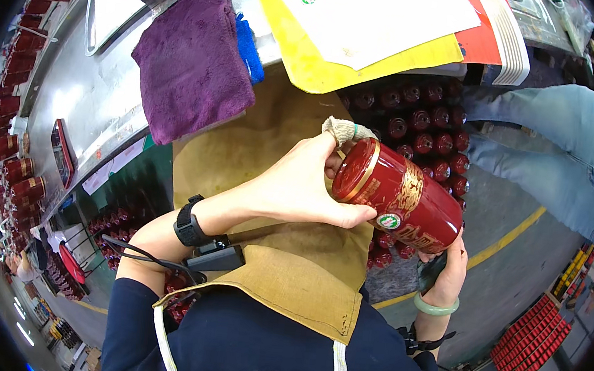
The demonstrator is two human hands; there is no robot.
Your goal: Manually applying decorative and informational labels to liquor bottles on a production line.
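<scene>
Gripping: left hand (297, 185) clamped round lid end of red can (413, 196), thumb spread wide along side; right hand (451, 270) clamped at base end, fingers partly hidden.
Red can: tilted between both hands, 3 o'clock of centre, lid toward 10, base toward 4.
Bench (110, 95): shiny metal, 10 o'clock; purple cloth (191, 63) at 11, blue cloth (249, 50) beside it.
Floor (497, 196): grey, yellow line (519, 230) at 3–4 o'clock.
Counts: one held can, two cloths, one bangle (435, 308); dark-red containers (423, 143) behind, too packed.
</scene>
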